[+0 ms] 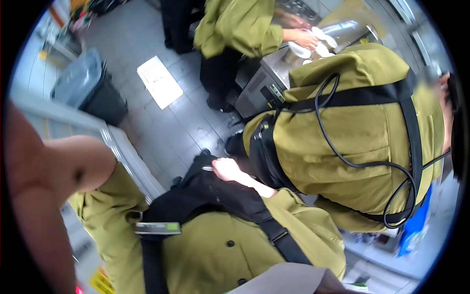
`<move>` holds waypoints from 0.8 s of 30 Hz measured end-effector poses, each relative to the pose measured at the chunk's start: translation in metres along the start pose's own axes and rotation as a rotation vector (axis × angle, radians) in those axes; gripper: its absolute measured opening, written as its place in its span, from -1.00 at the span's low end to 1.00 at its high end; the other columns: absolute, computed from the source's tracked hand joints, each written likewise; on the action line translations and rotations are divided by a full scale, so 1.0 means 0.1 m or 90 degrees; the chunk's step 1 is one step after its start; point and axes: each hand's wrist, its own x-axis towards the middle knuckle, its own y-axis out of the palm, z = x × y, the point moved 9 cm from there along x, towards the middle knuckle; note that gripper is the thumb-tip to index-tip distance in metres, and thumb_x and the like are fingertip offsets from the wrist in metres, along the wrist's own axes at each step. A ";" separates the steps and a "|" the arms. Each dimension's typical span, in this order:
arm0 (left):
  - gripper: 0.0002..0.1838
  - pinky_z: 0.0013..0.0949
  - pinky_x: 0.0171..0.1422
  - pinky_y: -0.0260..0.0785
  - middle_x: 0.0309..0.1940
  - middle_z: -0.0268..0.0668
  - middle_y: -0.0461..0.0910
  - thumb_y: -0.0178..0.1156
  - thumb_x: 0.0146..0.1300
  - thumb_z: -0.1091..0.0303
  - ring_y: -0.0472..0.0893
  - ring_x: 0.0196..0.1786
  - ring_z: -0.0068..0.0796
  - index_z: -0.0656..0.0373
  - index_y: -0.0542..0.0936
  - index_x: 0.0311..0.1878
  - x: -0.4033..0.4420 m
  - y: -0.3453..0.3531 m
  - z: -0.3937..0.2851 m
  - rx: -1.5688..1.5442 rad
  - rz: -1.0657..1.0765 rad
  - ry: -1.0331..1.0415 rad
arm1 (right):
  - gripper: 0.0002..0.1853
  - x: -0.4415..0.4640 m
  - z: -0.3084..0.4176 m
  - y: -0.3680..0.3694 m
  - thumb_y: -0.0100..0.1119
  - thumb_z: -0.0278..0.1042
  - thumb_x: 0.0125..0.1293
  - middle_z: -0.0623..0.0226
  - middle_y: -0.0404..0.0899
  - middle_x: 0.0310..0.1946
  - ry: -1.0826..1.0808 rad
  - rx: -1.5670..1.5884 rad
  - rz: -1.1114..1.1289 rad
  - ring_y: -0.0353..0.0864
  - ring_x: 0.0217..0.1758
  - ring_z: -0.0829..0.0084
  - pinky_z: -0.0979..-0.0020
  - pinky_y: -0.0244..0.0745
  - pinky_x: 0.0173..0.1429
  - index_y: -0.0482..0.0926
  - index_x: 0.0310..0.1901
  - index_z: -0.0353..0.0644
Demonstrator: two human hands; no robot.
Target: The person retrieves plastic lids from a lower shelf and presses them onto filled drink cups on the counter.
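Nearest the camera, at left of the frame, the left arm (44, 196) is bent; its hand is out of view. At frame center, a slim, pale item (208, 168) is in the right hand (227, 169), in front of the black apron (210, 193). Right forearm: extended inward, fingers curled, grip narrow on the item. The item's exposed end points toward frame left; long axis: roughly horizontal. Beyond, a paper sheet (160, 82) lies on the floor (188, 128).
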 end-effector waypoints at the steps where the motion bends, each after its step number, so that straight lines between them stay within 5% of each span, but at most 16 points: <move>1: -0.51 -0.26 0.04 0.37 -0.06 -0.08 0.55 0.25 0.14 0.23 0.55 -0.06 -0.27 0.24 0.50 0.13 0.08 0.05 0.19 -0.009 0.009 0.032 | -0.85 0.24 -0.11 -0.17 0.08 -0.35 0.07 0.05 0.59 -0.50 0.008 -0.019 -0.008 0.64 -0.39 0.09 0.13 0.57 -0.27 0.54 -0.44 -0.27; 8: -0.46 -0.21 0.13 0.31 -0.01 -0.03 0.52 0.19 0.19 0.14 0.51 0.02 -0.20 0.28 0.46 0.17 0.29 0.27 1.46 -0.055 0.036 0.129 | -0.77 0.77 -0.64 -0.61 0.06 -0.24 0.23 0.05 0.59 -0.50 0.101 0.070 -0.048 0.64 -0.40 0.04 0.09 0.58 -0.31 0.52 -0.43 -0.23; 12: -0.42 -0.19 0.19 0.28 0.03 0.00 0.50 0.15 0.21 0.09 0.49 0.07 -0.16 0.30 0.43 0.19 0.39 0.44 2.21 -0.089 0.038 0.154 | -0.79 0.94 -0.74 -1.00 0.09 -0.25 0.23 0.11 0.59 -0.47 0.143 0.167 -0.238 0.64 -0.40 0.09 0.11 0.57 -0.32 0.53 -0.39 -0.24; 15: -0.40 -0.17 0.23 0.25 0.05 0.02 0.49 0.13 0.23 0.05 0.48 0.11 -0.13 0.32 0.41 0.21 0.34 0.42 2.75 -0.112 0.018 0.198 | -0.82 1.41 -0.86 -0.90 0.08 -0.29 0.23 0.10 0.59 -0.40 0.183 0.128 -0.164 0.64 -0.32 0.13 0.15 0.57 -0.24 0.52 -0.40 -0.23; 19: -0.36 -0.15 0.29 0.22 0.08 0.05 0.47 0.10 0.26 0.00 0.46 0.16 -0.09 0.34 0.39 0.23 0.33 0.34 3.69 -0.162 0.009 0.207 | -0.87 2.02 -0.73 -1.32 0.09 -0.34 0.23 0.12 0.61 -0.26 0.081 0.298 -0.324 0.64 -0.20 0.17 0.22 0.57 -0.14 0.55 -0.34 -0.22; 21: -0.34 -0.13 0.32 0.20 0.10 0.06 0.47 0.08 0.27 -0.02 0.45 0.19 -0.07 0.35 0.37 0.24 0.37 0.29 4.22 -0.186 0.008 0.211 | -0.87 2.27 -0.64 -1.66 0.12 -0.41 0.22 0.15 0.61 -0.17 0.145 0.208 -0.573 0.62 -0.10 0.20 0.29 0.55 -0.05 0.57 -0.24 -0.23; 24: -0.31 -0.11 0.36 0.17 0.13 0.09 0.45 0.05 0.29 -0.06 0.43 0.22 -0.04 0.36 0.36 0.26 0.40 0.28 5.21 -0.255 0.012 0.123 | -0.80 2.72 -0.67 -1.93 0.13 -0.48 0.23 0.15 0.61 -0.12 0.301 0.288 -0.655 0.61 -0.05 0.14 0.30 0.54 0.02 0.57 -0.11 -0.26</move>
